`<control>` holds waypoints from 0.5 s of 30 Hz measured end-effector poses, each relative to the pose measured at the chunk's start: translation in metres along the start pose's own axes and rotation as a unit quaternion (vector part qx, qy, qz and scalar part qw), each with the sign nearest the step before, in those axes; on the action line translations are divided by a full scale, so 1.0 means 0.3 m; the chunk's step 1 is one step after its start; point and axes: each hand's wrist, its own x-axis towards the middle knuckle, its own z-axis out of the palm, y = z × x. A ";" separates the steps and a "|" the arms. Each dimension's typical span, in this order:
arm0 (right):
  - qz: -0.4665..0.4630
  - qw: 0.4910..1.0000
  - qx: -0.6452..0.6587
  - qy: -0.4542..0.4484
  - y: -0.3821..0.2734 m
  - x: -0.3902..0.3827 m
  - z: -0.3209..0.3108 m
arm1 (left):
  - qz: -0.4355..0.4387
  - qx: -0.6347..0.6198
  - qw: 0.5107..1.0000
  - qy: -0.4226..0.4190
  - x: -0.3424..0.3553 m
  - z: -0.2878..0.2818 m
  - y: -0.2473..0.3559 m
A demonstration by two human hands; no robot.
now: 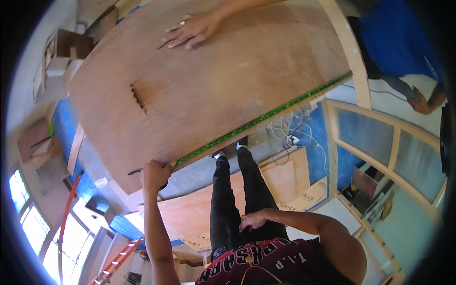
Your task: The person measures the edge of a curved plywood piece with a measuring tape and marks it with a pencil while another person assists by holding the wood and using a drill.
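Observation:
A green tape measure (259,121) lies stretched along the near edge of a large plywood sheet (228,90). My left hand (156,175) is closed at the tape's left end, on the sheet's near left corner. Part of a dark object shows under that hand; the hand hides the rest. A short dark pointed thing (134,172) sticks out beside it. My right hand (254,220) rests low against my black trousers (224,204), fingers curled; whatever they hold, if anything, is hidden.
Another person's hand (195,29), with a ring, lies on the sheet's far side by a thin dark stick. A person in a blue shirt (401,38) stands right, beyond a wooden strip (351,52). Cables (294,137) lie below; an orange ladder (116,261) stands left.

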 end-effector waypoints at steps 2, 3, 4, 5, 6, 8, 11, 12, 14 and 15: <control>-0.010 1.000 -0.011 0.025 0.001 -0.001 0.063 | 0.010 0.021 1.000 0.002 0.015 0.026 -0.013; -0.006 1.000 -0.010 0.022 -0.012 0.005 0.046 | 0.005 0.014 1.000 0.002 0.020 0.038 -0.042; -0.004 1.000 -0.013 0.016 -0.019 0.004 0.023 | -0.001 0.006 1.000 0.008 0.015 0.044 -0.050; -0.035 0.998 0.000 0.046 0.000 -0.014 0.029 | 0.007 -0.001 1.000 0.001 0.002 0.041 -0.018; -0.025 0.994 -0.005 0.103 0.000 -0.037 0.027 | 0.012 -0.005 1.000 -0.002 -0.010 0.031 0.009; -0.011 0.979 -0.018 0.205 -0.014 -0.098 -0.013 | 0.025 -0.003 1.000 0.000 -0.008 0.049 0.032; 0.017 0.876 0.092 0.473 -0.041 -0.254 -0.188 | 0.020 0.007 1.000 0.012 -0.015 0.053 0.047; 0.131 0.805 0.058 0.576 -0.035 -0.345 -0.259 | 0.017 0.011 1.000 0.014 -0.016 0.060 0.056; 0.180 0.496 0.004 0.849 0.056 -0.583 -0.389 | 0.047 -0.010 0.999 0.004 -0.006 0.082 0.073; 0.093 0.394 0.001 0.914 -0.058 -0.633 -0.589 | 0.030 -0.019 0.999 0.020 -0.018 0.059 0.012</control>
